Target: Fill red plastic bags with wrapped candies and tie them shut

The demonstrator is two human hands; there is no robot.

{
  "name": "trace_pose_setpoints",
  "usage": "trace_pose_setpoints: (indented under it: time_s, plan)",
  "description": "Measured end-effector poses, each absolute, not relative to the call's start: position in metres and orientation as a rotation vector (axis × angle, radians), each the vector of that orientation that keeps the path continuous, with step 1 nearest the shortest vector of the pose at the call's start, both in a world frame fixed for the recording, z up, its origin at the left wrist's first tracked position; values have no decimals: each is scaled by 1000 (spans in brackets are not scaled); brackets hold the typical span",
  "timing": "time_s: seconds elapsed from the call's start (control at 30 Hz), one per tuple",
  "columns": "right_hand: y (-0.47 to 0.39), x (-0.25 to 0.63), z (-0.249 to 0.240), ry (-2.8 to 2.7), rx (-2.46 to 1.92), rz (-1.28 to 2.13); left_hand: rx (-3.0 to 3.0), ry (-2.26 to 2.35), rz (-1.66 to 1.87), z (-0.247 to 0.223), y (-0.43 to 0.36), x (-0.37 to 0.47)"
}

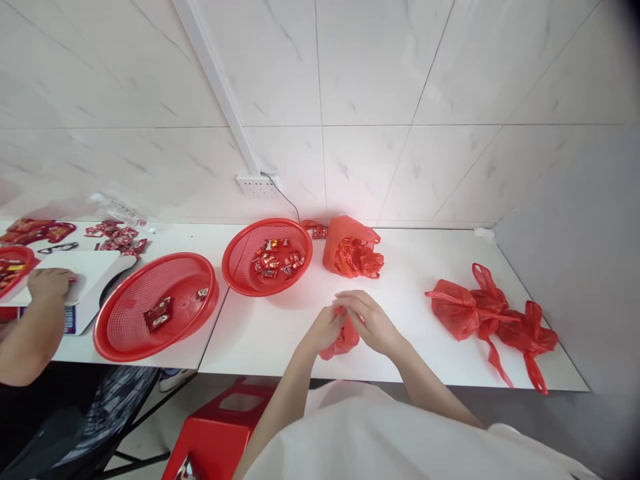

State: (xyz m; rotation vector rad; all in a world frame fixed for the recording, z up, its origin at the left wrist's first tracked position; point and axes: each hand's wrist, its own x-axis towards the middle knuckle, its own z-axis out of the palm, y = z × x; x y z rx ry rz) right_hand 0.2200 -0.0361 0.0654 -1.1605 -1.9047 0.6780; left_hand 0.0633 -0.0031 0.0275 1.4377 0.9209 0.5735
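A small red plastic bag sits at the front of the white table, partly covered by my hands. My left hand is closed on its gathered top from the left. From the right, my right hand reaches over the same top, its fingers bent down onto the bag and meeting the left fingertips. What the bag contains is hidden. Just behind my hands stands a larger red bag with crumpled red plastic bags bulging from its mouth.
Two red baskets, one with several wrapped sweets and one with a few packets, stand left. Tied red bags lie right. A co-worker's hand rests at a white scale. A red stool stands below.
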Motion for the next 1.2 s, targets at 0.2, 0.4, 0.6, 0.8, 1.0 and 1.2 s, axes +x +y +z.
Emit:
trace_pose_setpoints:
  time_s: [0.2, 0.4, 0.6, 0.8, 1.0, 1.2]
  plan:
    - [-41, 235, 34, -1661, -1327, 906, 1332, 885, 520, 26, -11, 70]
    - [-53, 228, 15, -1237, -1475, 826, 1134, 949, 747, 17, -4, 69]
    - [-69, 227, -9, -1173, -1494, 1136, 1476, 996, 665, 24, 6, 62]
    - [-43, 236, 4, -1185, -1441, 1067, 2301, 1106, 635, 37, 0, 59]
    - [-21, 226, 21, -1140, -1281, 1467, 2362, 1128, 885, 34, -10, 63]
    - [-30, 222, 18, -924, -1054, 1576, 2047, 1119, 1190, 15, -21, 67]
